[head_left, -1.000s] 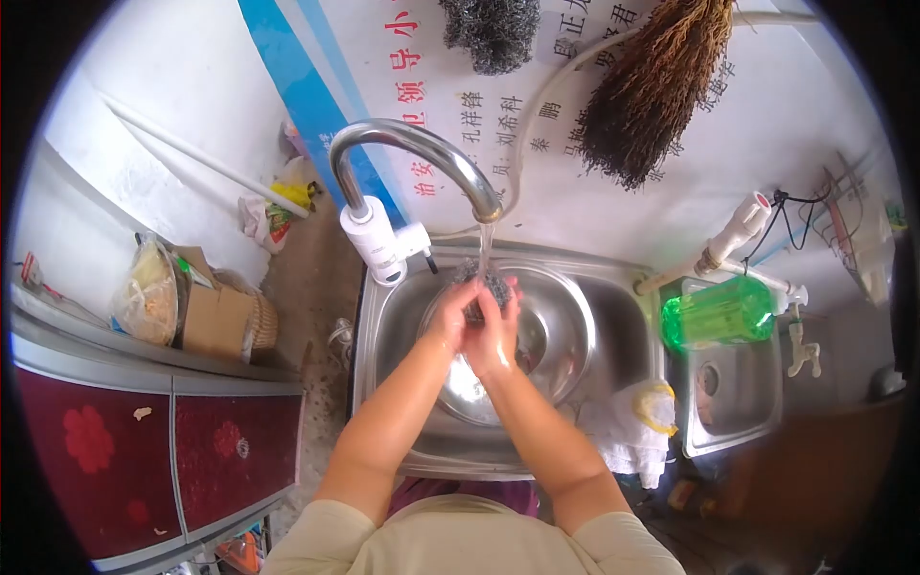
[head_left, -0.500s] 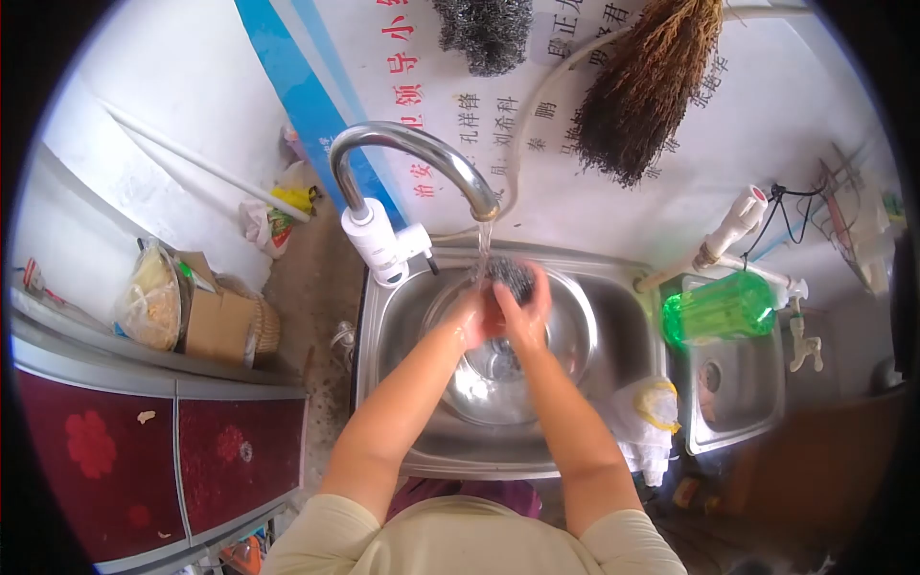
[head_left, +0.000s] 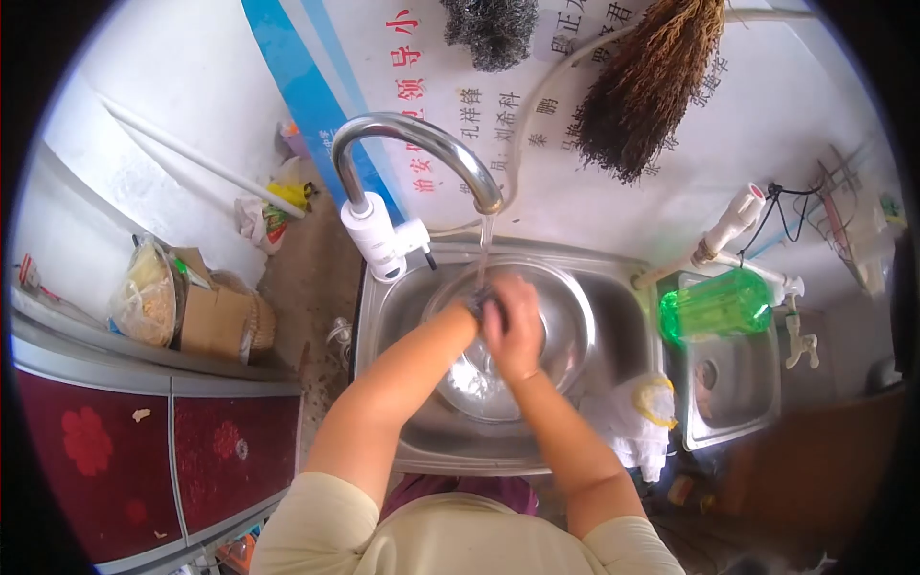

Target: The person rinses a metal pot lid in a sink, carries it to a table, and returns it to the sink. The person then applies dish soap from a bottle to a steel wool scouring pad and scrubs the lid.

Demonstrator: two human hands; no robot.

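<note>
Both my hands are together under a stream of water [head_left: 485, 244], above a round metal basin [head_left: 580, 335] in the steel sink [head_left: 618, 355]. My right hand [head_left: 518, 326] curls around a dark steel wool scrubber [head_left: 487, 305], with only a small part showing. My left hand [head_left: 471, 316] meets it from the left; its fingers are hidden behind the right hand and the scrubber. The water falls from the curved chrome faucet [head_left: 426, 125] onto the hands.
White cloth [head_left: 637, 431] hangs over the sink's right front corner. A green bottle [head_left: 719, 309] lies above a smaller sink [head_left: 743, 402]. A straw broom [head_left: 652, 96] and more steel wool [head_left: 491, 34] hang on the wall. Red-doored cabinets [head_left: 235, 450] stand at left.
My right hand has turned over and lowered, now covering most of the scrubber that showed clearly before. My left fingers have gone out of sight. The water still runs.
</note>
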